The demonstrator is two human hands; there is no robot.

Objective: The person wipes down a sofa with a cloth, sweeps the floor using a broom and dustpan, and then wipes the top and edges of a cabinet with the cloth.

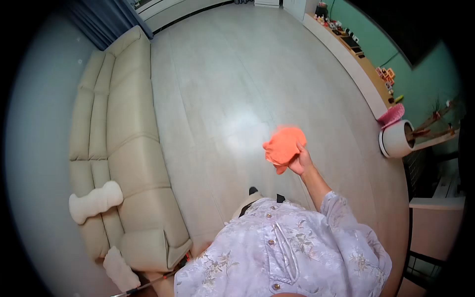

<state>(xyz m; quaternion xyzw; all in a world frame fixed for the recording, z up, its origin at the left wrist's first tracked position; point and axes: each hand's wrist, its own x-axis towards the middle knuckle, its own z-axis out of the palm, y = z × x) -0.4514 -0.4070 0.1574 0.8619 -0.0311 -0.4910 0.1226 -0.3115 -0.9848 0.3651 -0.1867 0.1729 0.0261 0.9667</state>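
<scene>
My right hand [300, 161] is held out in front of me, closed on an orange cloth [285, 144]. The cloth looks folded or bunched, with loose corners hanging at its left and lower edges. Its upper edge is slightly blurred. Under the cloth lies the pale tiled floor [222, 104], some way below. I cannot see my left hand; my patterned light shirt [297, 247] fills the lower middle of the view.
A long beige sofa [131, 99] runs along the left wall, with a white bone-shaped cushion [96, 200] on it. On the right stand a low cabinet [354, 64] with small items, a white plant pot [397, 140] and a pink object [392, 115].
</scene>
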